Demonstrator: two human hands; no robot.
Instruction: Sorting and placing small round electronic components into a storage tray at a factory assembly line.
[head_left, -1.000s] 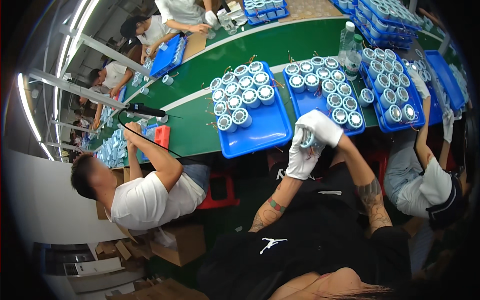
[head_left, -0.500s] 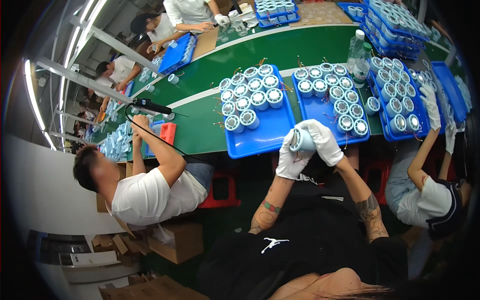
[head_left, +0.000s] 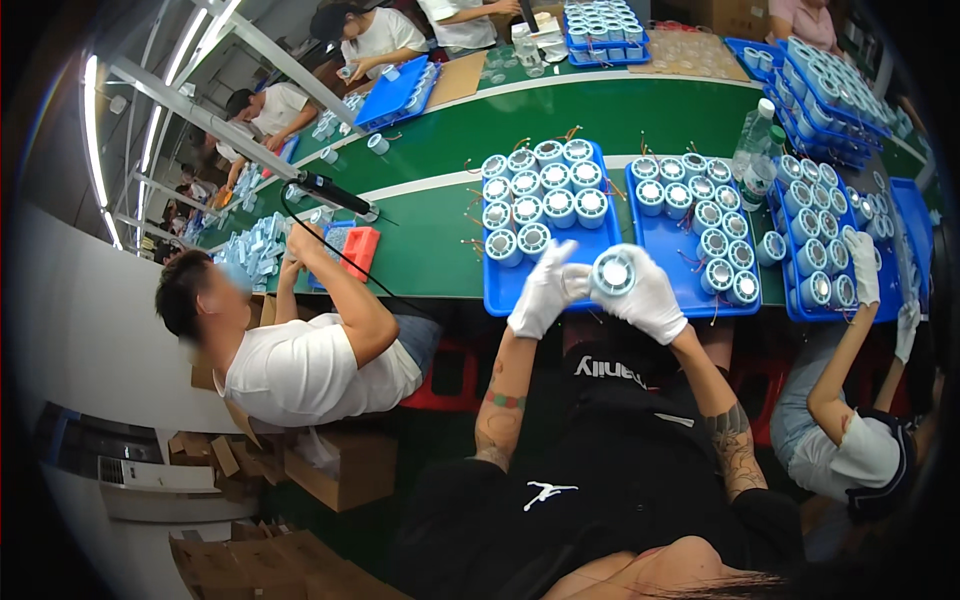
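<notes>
In my white-gloved right hand [head_left: 648, 302] is a small light-blue cylindrical motor [head_left: 613, 271], its silver slotted face turned up. My left hand [head_left: 545, 292], also gloved in white, is just left of it with fingers apart; whether its fingertips touch the motor I cannot tell. Both hands are over the near edges of two blue trays. The left tray [head_left: 505, 288] carries rows of similar motors with thin red wires sticking out, and its front part is bare. More such motors stand in the right tray [head_left: 655, 250].
A third blue tray [head_left: 795, 290] of motors stands further right, where a co-worker's gloved hand [head_left: 862, 265] reaches in. Clear plastic bottles [head_left: 757, 175] stand behind. At left, a co-worker sits by a red bin [head_left: 360, 250] and a hanging black tool [head_left: 335, 192]. Stacked trays [head_left: 825, 100] stand far right.
My left hand has come off the motor's side and moved left. My right hand now holds the motor with its face turned up. The view has shifted, so the bench appears further right.
</notes>
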